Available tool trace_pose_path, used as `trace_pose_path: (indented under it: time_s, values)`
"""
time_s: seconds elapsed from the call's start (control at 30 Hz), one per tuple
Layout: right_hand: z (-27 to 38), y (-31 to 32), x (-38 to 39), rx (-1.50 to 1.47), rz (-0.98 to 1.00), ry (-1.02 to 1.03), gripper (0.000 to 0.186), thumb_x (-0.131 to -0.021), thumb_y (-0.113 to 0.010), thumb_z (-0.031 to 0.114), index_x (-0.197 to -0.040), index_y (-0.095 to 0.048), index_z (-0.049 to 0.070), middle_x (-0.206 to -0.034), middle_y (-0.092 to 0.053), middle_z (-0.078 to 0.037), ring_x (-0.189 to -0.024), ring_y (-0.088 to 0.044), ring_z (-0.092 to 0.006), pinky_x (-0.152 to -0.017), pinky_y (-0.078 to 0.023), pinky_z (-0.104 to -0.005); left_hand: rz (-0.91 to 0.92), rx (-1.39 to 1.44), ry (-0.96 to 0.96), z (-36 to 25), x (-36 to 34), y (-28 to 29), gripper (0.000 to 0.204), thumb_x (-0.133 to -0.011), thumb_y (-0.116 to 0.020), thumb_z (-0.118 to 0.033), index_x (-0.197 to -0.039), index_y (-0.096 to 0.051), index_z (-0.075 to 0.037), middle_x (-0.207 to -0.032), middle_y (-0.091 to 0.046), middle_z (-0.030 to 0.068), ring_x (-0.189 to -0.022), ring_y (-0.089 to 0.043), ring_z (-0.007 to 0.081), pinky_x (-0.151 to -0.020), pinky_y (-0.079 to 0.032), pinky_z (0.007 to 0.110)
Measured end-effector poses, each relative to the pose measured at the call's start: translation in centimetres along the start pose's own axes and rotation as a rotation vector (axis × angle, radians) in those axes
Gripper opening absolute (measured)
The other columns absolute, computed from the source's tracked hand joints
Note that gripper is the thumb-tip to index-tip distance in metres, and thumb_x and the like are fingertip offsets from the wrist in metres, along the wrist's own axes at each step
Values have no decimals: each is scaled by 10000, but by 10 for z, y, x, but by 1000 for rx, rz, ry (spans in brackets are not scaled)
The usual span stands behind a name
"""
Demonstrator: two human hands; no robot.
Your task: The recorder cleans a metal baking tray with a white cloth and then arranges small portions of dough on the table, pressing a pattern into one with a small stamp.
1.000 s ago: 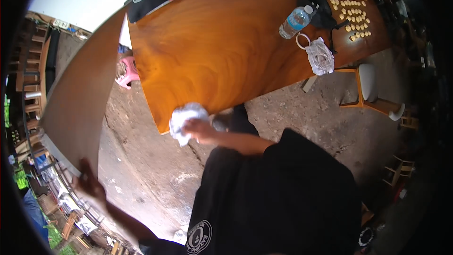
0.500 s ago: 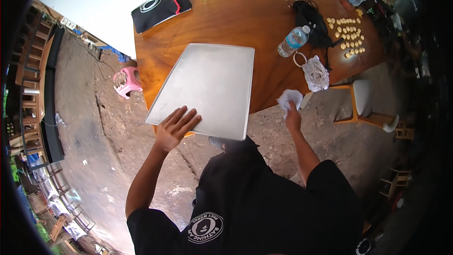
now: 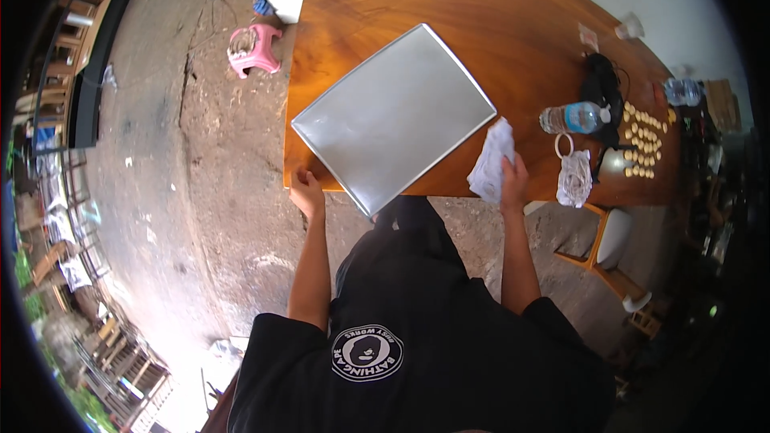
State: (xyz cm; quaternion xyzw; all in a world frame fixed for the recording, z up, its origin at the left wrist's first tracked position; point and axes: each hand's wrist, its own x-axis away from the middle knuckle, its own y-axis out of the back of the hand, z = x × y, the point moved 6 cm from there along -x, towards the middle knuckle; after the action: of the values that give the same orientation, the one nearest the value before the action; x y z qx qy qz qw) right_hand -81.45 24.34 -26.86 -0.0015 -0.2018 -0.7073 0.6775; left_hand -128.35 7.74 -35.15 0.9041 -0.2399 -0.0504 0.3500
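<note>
A flat metal tray (image 3: 397, 116) is seen on a wooden table (image 3: 353, 32), set slantwise, with its nearest corner pushed out past the front edge and its left corner brought close to the table's left side. A crumpled white cloth (image 3: 490, 164) is gripped by the right hand (image 3: 514, 183), whose fingers are closed on its right side; the cloth is spread along the table's front edge, just beside the tray, and whether the two are touching cannot be told. The left hand (image 3: 307, 195) is held at the table's front left corner, apart from the tray; its fingers are loosely bent, about half open, with nothing seen in their grasp, and whether the wood is touched by them cannot be made out. To the right, a plastic bottle (image 3: 571, 118) is placed beside a black bag (image 3: 601, 96), and a white bundle with a ring (image 3: 573, 179) is left near the front edge. Farther right, small pale yellow pieces (image 3: 643, 151) are laid out in rows. A padded chair (image 3: 613, 240) is stood near the front edge, and a pink stool (image 3: 263, 54) is placed on the floor, left of the table.
</note>
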Motion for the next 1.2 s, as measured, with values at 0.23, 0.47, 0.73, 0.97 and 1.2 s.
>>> trace_pose_path:
  time_s: [0.23, 0.47, 0.73, 0.97, 1.2]
  values:
    - [39, -218, -38, 940, 413, 963, 449, -928, -598, 290, -1340, -562, 117, -1454, -482, -187, -1356, -428, -397, -1120, -327, -527, -20, 26, -30, -15, 17, -14, 242, -879, -672, -119, -1098, -723, -31, -897, -685, 142, -790, -693, 296, -705, -542, 389]
    - [53, -346, -71, 1066, 113, 824, 574, -977, -466, 431, -1464, -459, 127, -1581, -323, -150, -1461, -258, -398, -1189, -132, -563, 112, -58, -20, -35, 16, -29, 368, -884, -671, -157, -1230, -676, -34, -970, -640, 133, -855, -663, 299, -755, -522, 391]
    - [69, -389, -77, 894, 461, 1115, 569, -943, -555, 407, -1448, -481, 156, -1567, -355, -126, -1459, -277, -377, -1201, -156, -526, -28, -256, -185, -39, 25, -29, 448, -878, -679, -171, -1311, -633, -70, -948, -602, 79, -906, -566, 274, -837, -431, 397]
    - [60, -460, -18, 803, 921, 1485, 560, -976, -483, 359, -1454, -445, 70, -1567, -355, -126, -1467, -283, -330, -1208, -154, -487, 25, -297, -55, -38, 22, -28, 401, -891, -637, -160, -1289, -641, -106, -936, -657, 81, -890, -633, 291, -776, -500, 418]
    - [60, -453, -13, 831, 1043, 1536, 589, -973, -477, 331, -1486, -400, 53, -1579, -344, -117, -1476, -281, -292, -1221, -136, -467, 42, -315, -14, -31, 27, -36, 443, -891, -624, -157, -1332, -604, -123, -871, -668, 106, -807, -662, 303, -662, -537, 431]
